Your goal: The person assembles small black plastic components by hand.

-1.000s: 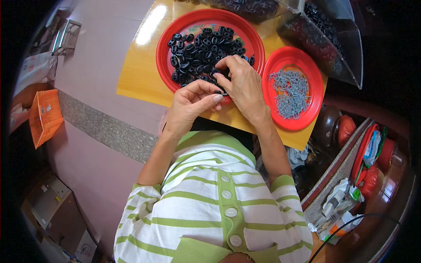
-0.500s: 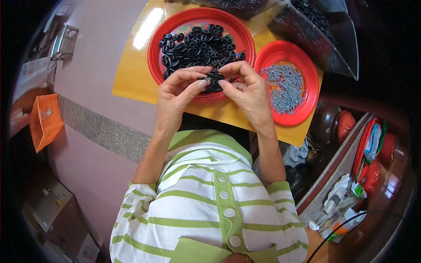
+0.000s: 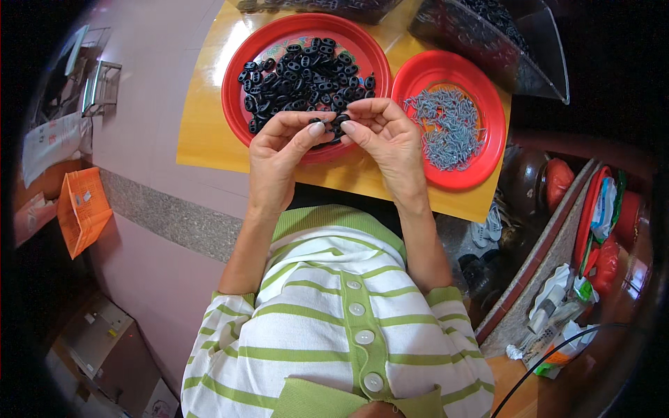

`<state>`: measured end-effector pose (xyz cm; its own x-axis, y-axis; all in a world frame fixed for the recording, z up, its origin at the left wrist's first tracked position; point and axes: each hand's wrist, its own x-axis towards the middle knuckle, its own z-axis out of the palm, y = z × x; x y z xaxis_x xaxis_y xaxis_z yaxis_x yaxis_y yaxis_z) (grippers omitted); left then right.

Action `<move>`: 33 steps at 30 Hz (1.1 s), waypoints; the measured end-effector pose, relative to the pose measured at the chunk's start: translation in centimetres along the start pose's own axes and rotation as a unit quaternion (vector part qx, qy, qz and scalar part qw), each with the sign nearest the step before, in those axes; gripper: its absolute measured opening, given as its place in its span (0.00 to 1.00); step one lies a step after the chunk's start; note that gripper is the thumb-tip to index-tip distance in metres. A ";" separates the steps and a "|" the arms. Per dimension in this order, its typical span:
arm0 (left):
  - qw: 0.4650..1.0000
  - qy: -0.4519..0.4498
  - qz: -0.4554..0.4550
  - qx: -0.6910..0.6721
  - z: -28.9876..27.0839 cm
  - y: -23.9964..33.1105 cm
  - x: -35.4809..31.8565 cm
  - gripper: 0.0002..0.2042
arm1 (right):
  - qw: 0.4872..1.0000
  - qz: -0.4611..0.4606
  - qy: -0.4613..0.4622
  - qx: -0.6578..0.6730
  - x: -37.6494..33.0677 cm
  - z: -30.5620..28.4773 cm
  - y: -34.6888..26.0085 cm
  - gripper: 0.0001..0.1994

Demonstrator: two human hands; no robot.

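Both my hands meet over the near rim of a large red tray (image 3: 230, 97) heaped with small black oval plastic pieces with two holes (image 3: 296, 76). My right hand (image 3: 390, 143) pinches one black oval piece (image 3: 341, 125) between thumb and fingers. My left hand (image 3: 275, 150) is closed in a pinch just beside it, fingertips almost touching the piece; what sits between them is too small to make out, perhaps a screw. A smaller red tray (image 3: 496, 115) to the right holds many small grey screws (image 3: 446, 129).
The trays stand on a yellow table (image 3: 202, 132). Clear plastic bins (image 3: 516, 52) with dark parts stand at the far right, another along the far edge. An orange bag (image 3: 83, 209) hangs at left. A low partition (image 3: 536, 258) and a black cable (image 3: 550, 348) are at right.
The view has shifted a little, so trays and table sit slightly up and left. My hands stay together over the tray, fingertips slightly rearranged around the black piece.
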<state>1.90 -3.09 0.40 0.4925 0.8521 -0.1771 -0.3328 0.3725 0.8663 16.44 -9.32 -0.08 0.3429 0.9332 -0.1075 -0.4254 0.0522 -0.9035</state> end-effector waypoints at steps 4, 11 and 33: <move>1.000 0.007 -0.008 -0.020 0.1 -0.2 0.0 0.06 | 1.000 0.016 0.013 0.023 -0.2 -0.1 0.2 0.11; 0.999 0.014 -0.020 -0.036 0.2 -0.4 0.0 0.06 | 0.999 0.038 0.017 0.007 -0.4 0.0 0.2 0.11; 0.998 0.010 -0.055 0.019 -0.5 0.1 0.3 0.06 | 0.999 0.045 0.001 0.004 -0.6 0.4 -0.4 0.12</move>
<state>1.58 -2.62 0.25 0.5073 0.8145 -0.2813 -0.2465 0.4500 0.8584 16.06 -9.74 0.50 0.3049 0.9334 -0.1894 -0.4608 -0.0294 -0.8870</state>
